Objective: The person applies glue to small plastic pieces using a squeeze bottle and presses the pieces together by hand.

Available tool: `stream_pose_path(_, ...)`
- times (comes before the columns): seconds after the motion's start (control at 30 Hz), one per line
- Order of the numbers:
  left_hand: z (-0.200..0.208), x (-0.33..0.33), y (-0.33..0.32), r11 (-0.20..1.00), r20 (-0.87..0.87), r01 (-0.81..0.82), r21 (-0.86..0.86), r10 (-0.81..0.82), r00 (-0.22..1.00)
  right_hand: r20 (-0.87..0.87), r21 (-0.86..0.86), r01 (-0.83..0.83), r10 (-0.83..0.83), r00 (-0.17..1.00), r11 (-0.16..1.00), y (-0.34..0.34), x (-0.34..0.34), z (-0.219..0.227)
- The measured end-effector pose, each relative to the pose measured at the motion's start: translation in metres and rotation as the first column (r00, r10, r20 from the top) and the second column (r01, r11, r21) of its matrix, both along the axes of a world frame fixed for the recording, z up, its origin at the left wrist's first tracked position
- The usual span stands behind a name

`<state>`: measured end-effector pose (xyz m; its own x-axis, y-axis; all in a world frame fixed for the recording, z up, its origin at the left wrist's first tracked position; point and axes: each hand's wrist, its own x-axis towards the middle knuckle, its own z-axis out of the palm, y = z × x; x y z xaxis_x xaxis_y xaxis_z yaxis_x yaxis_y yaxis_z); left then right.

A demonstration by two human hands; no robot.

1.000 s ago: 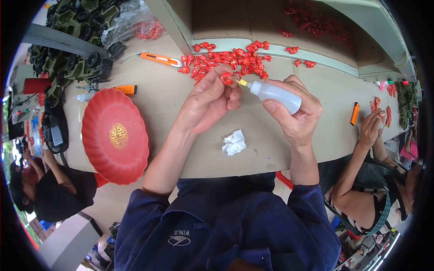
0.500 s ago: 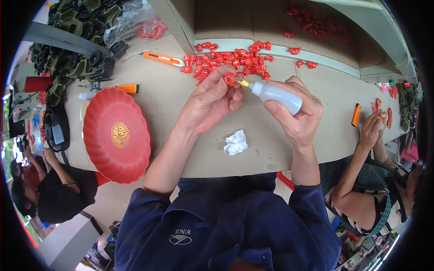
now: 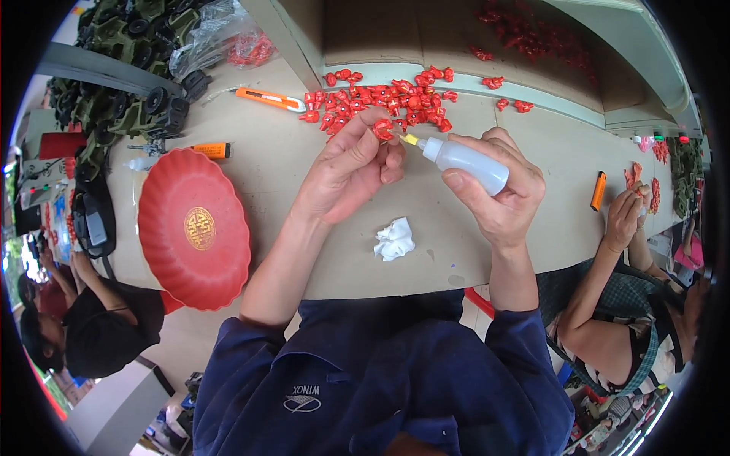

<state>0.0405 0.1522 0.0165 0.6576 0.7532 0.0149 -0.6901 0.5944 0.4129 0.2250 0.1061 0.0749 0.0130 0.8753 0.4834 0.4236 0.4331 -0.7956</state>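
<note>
A small red part in my left hand meets the nozzle of a squeeze bottle, above the table.
On my remote view the left hand (image 3: 350,166) angles in from below, palm turned inward, thumb and forefinger pinched on the glossy, knobbly red part (image 3: 382,129), the other fingers curled; the right hand (image 3: 503,182) wraps its fingers and thumb around the soft, cloudy plastic bottle (image 3: 477,167), its yellow-tipped nozzle slanting left toward the part, though I cannot tell whether they touch; just beyond lies a pile of similar shiny red pieces (image 3: 403,93), a crumpled white tissue (image 3: 395,239) sits on the smooth beige table (image 3: 563,220) between the forearms, and an oval red dish (image 3: 163,254) with a scalloped rim stands at left.
</note>
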Motion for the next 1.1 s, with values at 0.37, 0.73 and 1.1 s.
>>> stream_pose_path(0.37, 0.0018, -0.0012, -0.0005, 1.000, -0.023, 0.002, 0.008, -0.002, 1.000, 0.008, 0.011, 0.007, -0.007, 1.000, 1.000, 0.0009, -0.0015, -0.0004)
stream_pose_path(0.73, 0.0001, -0.0006, 0.0012, 1.000, 0.010, 0.018, 0.020, -0.018, 1.000, 0.004, 0.017, 0.025, -0.025, 1.000, 1.000, 0.0020, -0.0008, -0.0010)
stream_pose_path(1.1, 0.0032, -0.0020, 0.0008, 0.998, -0.065, -0.049, 0.036, 0.051, 0.997, 0.035, 0.027, 0.046, -0.047, 0.998, 0.999, 0.0016, -0.0003, -0.0010)
